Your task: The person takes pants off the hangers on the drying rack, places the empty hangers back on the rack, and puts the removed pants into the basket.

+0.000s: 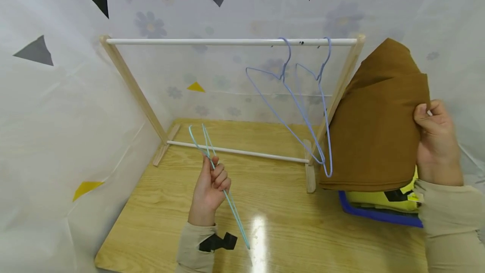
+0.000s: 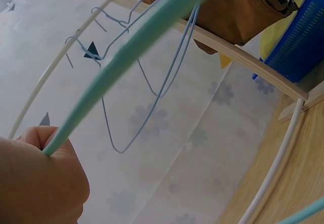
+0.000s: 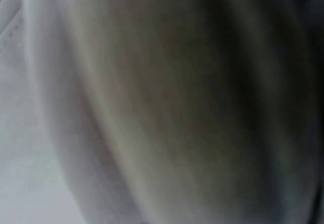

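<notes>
My left hand (image 1: 213,186) grips a mint-green wire hanger (image 1: 235,214), held slanted over the table in front of the rack. Close up in the left wrist view, the green hanger (image 2: 121,62) crosses the frame from the fist. On the right, my right hand (image 1: 437,142) pinches the edge of a folded brown cloth (image 1: 382,125) between thumb and fingers. The cloth hangs over a blue basket (image 1: 373,216) and overlaps the rack's right post. A blurred, close fabric surface fills most of the right wrist view, hiding the right hand there.
A rack with a white top bar (image 1: 189,42) and wooden posts stands on the wooden table (image 1: 159,222). Two blue wire hangers (image 1: 286,96) hang near its right end. Yellow cloth (image 1: 363,201) lies in the basket. Pale patterned sheeting (image 1: 235,12) surrounds the table.
</notes>
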Demonstrator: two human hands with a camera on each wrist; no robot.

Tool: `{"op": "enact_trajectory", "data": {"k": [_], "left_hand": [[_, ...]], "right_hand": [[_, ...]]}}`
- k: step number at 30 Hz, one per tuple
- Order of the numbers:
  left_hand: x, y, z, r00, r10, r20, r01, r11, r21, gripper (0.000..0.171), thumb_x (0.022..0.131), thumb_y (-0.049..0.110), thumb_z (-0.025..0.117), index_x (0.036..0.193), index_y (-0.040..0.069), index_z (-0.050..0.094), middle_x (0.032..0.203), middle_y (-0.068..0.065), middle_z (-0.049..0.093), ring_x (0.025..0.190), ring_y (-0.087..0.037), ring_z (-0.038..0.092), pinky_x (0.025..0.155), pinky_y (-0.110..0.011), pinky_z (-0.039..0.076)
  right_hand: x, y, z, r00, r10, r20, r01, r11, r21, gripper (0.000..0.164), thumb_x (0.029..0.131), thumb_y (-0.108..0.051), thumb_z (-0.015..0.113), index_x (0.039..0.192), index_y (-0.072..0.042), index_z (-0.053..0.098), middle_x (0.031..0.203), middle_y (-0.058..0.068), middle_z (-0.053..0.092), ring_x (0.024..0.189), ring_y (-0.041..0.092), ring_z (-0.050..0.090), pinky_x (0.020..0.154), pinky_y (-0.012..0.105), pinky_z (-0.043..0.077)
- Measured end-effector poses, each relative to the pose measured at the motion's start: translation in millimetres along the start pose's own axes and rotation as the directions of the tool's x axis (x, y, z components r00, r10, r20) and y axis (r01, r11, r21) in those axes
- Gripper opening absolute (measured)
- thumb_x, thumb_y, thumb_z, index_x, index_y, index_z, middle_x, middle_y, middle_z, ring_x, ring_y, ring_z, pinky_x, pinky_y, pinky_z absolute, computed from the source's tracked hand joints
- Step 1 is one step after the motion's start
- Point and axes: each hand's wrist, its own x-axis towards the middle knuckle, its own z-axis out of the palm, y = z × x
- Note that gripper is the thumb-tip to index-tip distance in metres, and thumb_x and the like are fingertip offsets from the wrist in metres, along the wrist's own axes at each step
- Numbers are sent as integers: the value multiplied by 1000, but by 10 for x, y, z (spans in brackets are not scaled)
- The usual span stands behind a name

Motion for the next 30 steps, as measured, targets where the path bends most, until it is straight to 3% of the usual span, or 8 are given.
{"op": "enact_trajectory", "data": {"k": [5, 13, 17, 30], "left_hand": [[1, 6, -1, 1000, -1, -1, 1, 1000, 9, 50, 90, 48, 27, 80, 13, 61, 54, 8, 12, 43, -6, 9, 43, -18, 9], [6, -13, -20, 999, -4, -44, 5, 1000, 19, 43, 87, 48, 37, 79, 13, 61, 54, 7, 12, 44, -5, 8, 43, -18, 8], [8, -20, -16, 1000, -1, -24, 2, 1000, 19, 43, 88, 48, 36, 80, 13, 61, 54, 7, 12, 43, -6, 8, 43, -18, 8], [7, -30, -10, 1000, -7, -21, 7, 1000, 9, 49, 90, 48, 29, 77, 13, 61, 53, 8, 12, 43, -5, 8, 43, -17, 8]], "right_hand": [[22, -8, -51, 1000, 18, -10, -17, 998, 57, 13, 87, 13, 37, 76, 8, 41, 76, 16, 54, 65, 26, 57, 52, 30, 48], [21, 16, 46, 997, 65, 44, -71, 987, 146, 14, 90, 10, 34, 77, 8, 39, 77, 19, 53, 65, 30, 57, 51, 33, 47], [26, 19, 72, 996, 69, 57, -78, 984, 161, 14, 90, 9, 33, 77, 8, 39, 78, 20, 53, 66, 30, 57, 51, 34, 48], [34, 55, -205, 991, 131, 19, -132, 967, 219, 18, 92, 7, 29, 79, 8, 43, 77, 18, 52, 67, 29, 55, 53, 34, 46]]}}
